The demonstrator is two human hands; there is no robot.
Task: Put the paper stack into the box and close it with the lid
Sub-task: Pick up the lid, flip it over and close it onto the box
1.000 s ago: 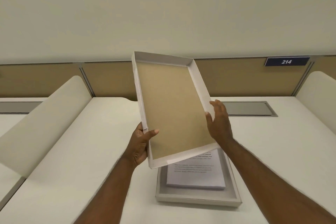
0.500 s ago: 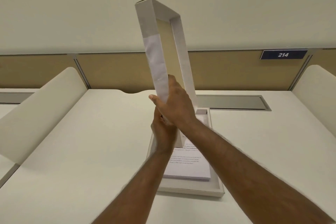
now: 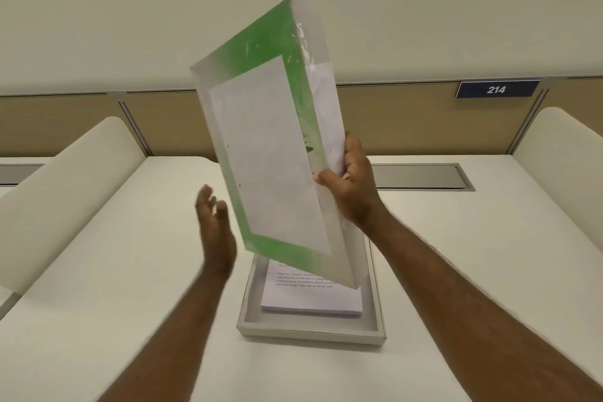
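Note:
The lid (image 3: 270, 153), white with a green border on its outer face, stands nearly upright in the air above the box. My right hand (image 3: 350, 186) grips its right side wall. Blurred and with fingers apart, my left hand (image 3: 213, 232) hovers just left of the lid's lower edge and touches nothing. On the desk below lies the shallow grey box (image 3: 313, 333), and the white paper stack (image 3: 311, 299) with printed text rests inside it. The lid hides the far half of the box and the stack.
The white desk (image 3: 114, 287) is bounded by curved white side dividers (image 3: 65, 192) and a tan back panel (image 3: 408, 114) with a blue "214" sign (image 3: 496, 89). A grey cable hatch (image 3: 421, 176) lies behind the box.
The lid has turned over from inner brown face through edge-on to its green outer face towards me. My left hand has let go; only my right hand holds it now.

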